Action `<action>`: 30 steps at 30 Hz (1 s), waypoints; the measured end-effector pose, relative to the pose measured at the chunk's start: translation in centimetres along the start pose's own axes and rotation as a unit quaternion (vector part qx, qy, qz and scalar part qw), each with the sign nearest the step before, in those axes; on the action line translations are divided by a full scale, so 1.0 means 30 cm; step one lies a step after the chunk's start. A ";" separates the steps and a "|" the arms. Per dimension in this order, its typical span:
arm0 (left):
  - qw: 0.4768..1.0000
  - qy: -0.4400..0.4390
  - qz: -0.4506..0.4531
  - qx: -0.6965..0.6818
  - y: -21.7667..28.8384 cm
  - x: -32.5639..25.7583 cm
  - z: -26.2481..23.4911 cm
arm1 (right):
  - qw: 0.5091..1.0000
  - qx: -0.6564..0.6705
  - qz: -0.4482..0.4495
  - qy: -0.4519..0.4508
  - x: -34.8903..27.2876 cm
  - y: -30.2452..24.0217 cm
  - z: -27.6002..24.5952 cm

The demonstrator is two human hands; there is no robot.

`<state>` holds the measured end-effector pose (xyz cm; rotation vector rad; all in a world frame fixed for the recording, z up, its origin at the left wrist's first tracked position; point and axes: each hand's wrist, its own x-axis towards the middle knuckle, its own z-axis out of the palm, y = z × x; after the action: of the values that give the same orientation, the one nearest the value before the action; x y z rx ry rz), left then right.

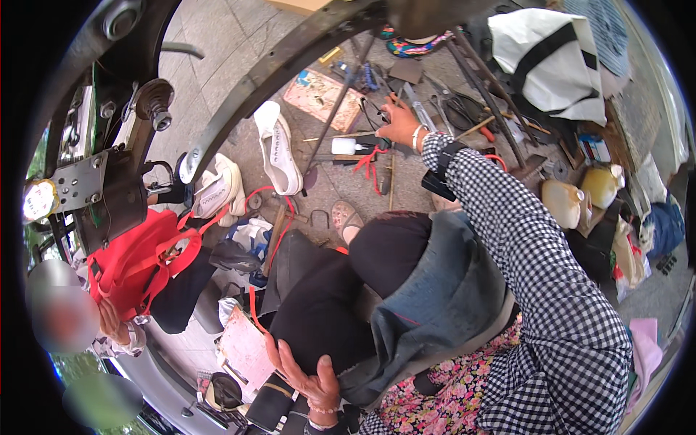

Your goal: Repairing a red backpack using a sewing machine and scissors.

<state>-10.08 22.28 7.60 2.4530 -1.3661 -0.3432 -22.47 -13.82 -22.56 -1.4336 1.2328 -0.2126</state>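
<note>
My right hand (401,125) reaches out over the tools on the ground, fingers bent around a small dark thing that I cannot make out. Beside it lie a white bottle (345,146), a tangle of red strap (370,165) and several metal hand tools, among them pliers (457,109). My left hand (310,378) rests against my black-trousered leg, fingers stretched and apart. A red strap (255,308) runs close to its fingertips. Next to it are a pink-stained board (246,346) and a black cylinder (270,404). A grey-blue cloth (442,279) covers my lap.
A curved metal machine arm (268,76) crosses overhead. White sneakers (278,156) lie on the paving. At left, a person holds a red bag (138,264). Plastic jugs (562,203) and a white bag (547,61) stand at right, near thin metal legs (484,94).
</note>
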 end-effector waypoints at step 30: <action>0.999 0.013 -0.035 -0.039 -0.007 -0.078 -0.036 | 0.846 -0.403 -0.171 -0.304 -0.187 0.090 0.199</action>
<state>-10.74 24.55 8.65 2.4371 -1.2350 -0.3708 -22.01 -5.29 -23.79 -2.2150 0.5126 0.5672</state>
